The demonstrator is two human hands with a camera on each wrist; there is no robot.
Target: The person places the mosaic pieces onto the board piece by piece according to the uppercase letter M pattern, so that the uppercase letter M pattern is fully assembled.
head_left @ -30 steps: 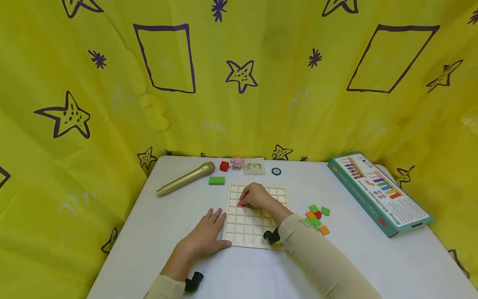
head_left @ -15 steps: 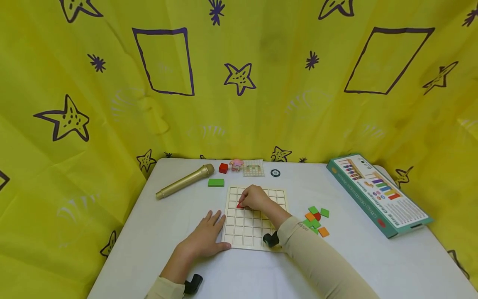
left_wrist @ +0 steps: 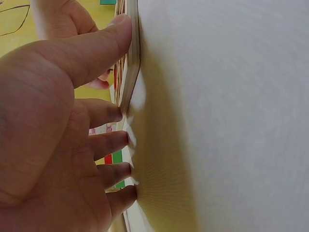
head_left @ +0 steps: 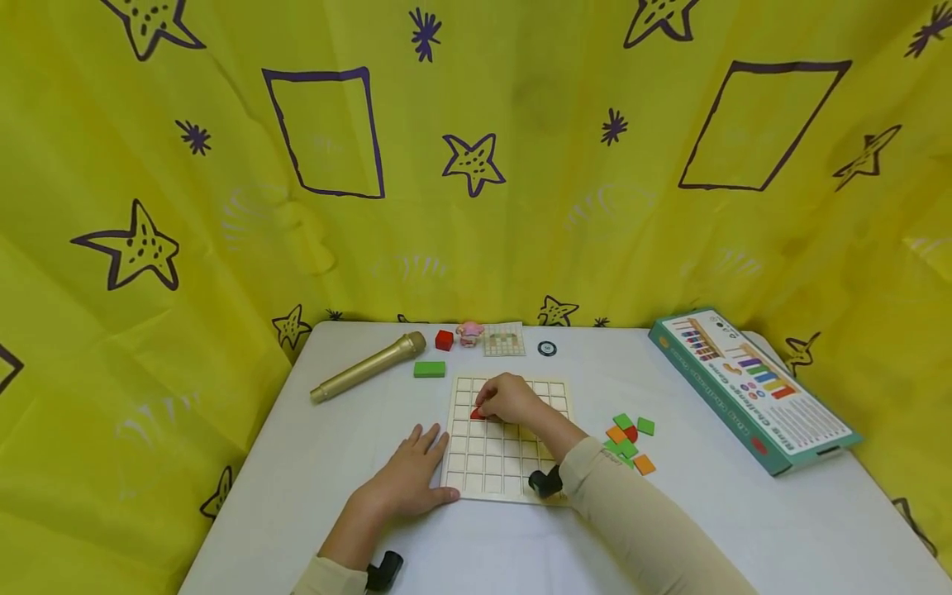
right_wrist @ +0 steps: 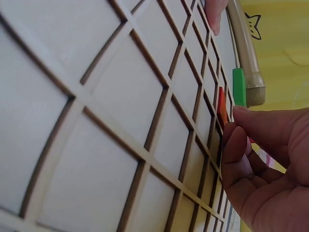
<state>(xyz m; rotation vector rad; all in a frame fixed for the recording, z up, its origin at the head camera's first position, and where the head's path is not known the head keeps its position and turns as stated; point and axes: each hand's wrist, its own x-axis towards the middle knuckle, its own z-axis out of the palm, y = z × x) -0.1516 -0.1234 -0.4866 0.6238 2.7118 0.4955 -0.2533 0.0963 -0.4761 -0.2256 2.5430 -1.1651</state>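
A pale wooden grid board [head_left: 476, 464] lies on the white table in the head view. My right hand [head_left: 511, 398] is over its upper left part, thumb and fingertips pinching a small flat red tile [head_left: 477, 414] at one of the squares. In the right wrist view the red tile [right_wrist: 221, 106] stands out beyond the fingertips, close over the grid; its far side is hidden by the fingers. My left hand [head_left: 407, 474] rests on the table with fingers spread, its thumb [left_wrist: 116, 36] against the board's edge at the near left corner.
Loose green, orange and red tiles [head_left: 627, 449] lie right of the board. Behind it are a green block [head_left: 429, 369], a red cube [head_left: 444, 340], a pink figurine [head_left: 469, 333], a pattern card [head_left: 504, 340] and a round chip [head_left: 546, 349]. A gold microphone [head_left: 368, 368] and game box [head_left: 754, 392] flank them.
The scene sits slightly lower in the head view than before. Both hands keep their places at the board, and the right one still pinches the red tile at the same square.
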